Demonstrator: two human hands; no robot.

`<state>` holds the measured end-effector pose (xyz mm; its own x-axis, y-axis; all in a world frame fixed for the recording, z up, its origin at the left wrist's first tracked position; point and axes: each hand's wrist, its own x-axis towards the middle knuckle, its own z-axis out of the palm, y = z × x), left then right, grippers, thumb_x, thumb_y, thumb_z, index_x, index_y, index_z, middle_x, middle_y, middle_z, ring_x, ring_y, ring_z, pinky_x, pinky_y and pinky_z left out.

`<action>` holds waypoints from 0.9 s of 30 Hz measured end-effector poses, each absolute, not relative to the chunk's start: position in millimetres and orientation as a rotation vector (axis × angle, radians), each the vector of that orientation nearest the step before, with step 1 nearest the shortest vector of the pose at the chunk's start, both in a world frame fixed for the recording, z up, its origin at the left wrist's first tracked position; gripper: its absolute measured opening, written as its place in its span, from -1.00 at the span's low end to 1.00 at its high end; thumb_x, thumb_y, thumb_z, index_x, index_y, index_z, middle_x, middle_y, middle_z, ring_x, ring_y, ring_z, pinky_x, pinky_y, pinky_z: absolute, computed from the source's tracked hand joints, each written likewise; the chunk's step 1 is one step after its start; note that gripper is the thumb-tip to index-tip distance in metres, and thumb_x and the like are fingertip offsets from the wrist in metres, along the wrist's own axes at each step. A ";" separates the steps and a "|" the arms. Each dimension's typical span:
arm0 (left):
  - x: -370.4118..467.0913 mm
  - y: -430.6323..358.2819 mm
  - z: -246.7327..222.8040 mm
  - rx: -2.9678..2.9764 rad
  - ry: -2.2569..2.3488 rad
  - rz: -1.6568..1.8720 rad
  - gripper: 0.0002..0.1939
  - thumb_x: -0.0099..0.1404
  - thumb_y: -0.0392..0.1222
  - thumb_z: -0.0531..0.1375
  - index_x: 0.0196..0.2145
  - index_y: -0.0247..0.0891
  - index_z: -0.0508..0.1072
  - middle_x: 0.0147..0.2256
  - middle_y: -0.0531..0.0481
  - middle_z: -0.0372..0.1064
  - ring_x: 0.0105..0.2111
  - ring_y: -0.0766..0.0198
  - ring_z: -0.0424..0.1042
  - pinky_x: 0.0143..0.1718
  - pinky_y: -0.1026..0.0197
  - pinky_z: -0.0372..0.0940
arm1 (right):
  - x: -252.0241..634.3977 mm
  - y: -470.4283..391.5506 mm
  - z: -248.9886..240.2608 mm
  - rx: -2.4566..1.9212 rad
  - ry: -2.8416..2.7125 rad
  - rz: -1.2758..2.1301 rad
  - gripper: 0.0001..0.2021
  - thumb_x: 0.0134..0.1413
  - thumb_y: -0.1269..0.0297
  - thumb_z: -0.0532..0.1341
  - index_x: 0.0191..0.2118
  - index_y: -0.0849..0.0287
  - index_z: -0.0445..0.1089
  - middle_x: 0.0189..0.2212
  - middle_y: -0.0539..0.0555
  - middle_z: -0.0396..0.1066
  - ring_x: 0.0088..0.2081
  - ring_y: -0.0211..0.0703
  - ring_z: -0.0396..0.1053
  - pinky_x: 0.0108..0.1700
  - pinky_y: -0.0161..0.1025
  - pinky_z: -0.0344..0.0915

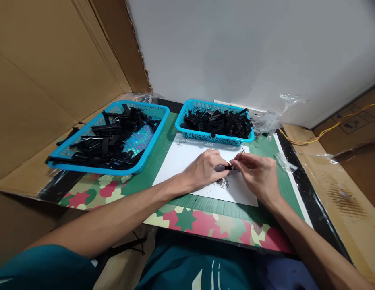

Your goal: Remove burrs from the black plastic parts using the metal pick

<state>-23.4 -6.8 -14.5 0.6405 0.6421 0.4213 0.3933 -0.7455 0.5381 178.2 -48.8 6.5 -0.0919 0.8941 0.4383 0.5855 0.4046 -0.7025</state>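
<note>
Over a white sheet of paper (172, 165), my left hand (205, 167) is closed on a small black part (228, 167), held between thumb and fingers. My right hand (258, 173) pinches a pair of thin metal tweezers (241, 154), whose upper end sticks up past the fingers. Their working end meets the black part, though the fingers hide the exact contact. Just below the hands lies a small pile of tiny silver metal pieces (222, 183) on the paper. A few more scattered pieces (180, 141) lie near the sheet's far left corner.
A blue basket (216, 138) of small black parts stands behind my hands. To the left is a larger blue basket (151, 153) with long black pieces. Clear plastic bags (267, 123) lie at the back right. Cardboard (54, 60) walls the left side; yellow wires (320, 137) run at right.
</note>
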 end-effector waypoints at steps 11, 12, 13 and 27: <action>-28.2 -11.4 -6.5 2.442 0.969 1.058 -0.87 0.39 -0.18 0.32 -0.15 -0.26 0.60 -0.21 -0.05 0.64 -0.20 0.12 0.51 -0.04 0.03 0.30 | 188.7 -40.6 5.7 -1.100 -1.182 0.593 -0.71 0.26 0.10 0.37 -0.04 0.17 0.48 -0.36 0.11 0.64 -0.35 -0.02 0.63 -0.19 -0.03 0.62; -28.5 -12.2 -3.3 2.457 0.979 1.097 -0.88 0.40 -0.18 0.31 -0.16 -0.26 0.60 -0.21 -0.06 0.64 -0.20 0.12 0.52 -0.04 0.02 0.29 | 193.7 -39.0 7.4 -1.086 -1.141 0.582 -0.69 0.27 0.10 0.36 0.00 0.16 0.46 -0.39 0.09 0.62 -0.37 -0.03 0.62 -0.21 -0.03 0.61; -28.8 -12.5 1.2 2.472 0.994 1.143 -0.88 0.41 -0.18 0.31 -0.16 -0.26 0.60 -0.20 -0.06 0.65 -0.21 0.12 0.52 -0.05 0.02 0.28 | 199.5 -37.0 8.4 -1.083 -1.126 0.583 -0.69 0.28 0.10 0.35 0.02 0.16 0.44 -0.42 0.07 0.60 -0.39 -0.05 0.59 -0.24 -0.05 0.59; -48.0 72.3 73.1 2.274 1.933 1.086 -0.83 0.37 -0.10 0.33 -0.17 -0.21 0.67 -0.16 -0.07 0.67 -0.19 0.06 0.53 0.12 -0.06 0.16 | 247.7 -18.4 -7.1 -1.592 -1.934 0.563 -0.75 0.13 0.13 0.23 -0.39 0.19 0.53 -0.59 -0.01 0.38 -0.53 -0.20 0.24 -0.45 -0.28 0.04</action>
<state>-48.0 72.3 73.1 0.0257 0.8594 0.5106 0.8833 -0.2587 0.3910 247.7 -18.4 -7.1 -0.1324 0.9784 0.1590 0.7402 0.2043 -0.6406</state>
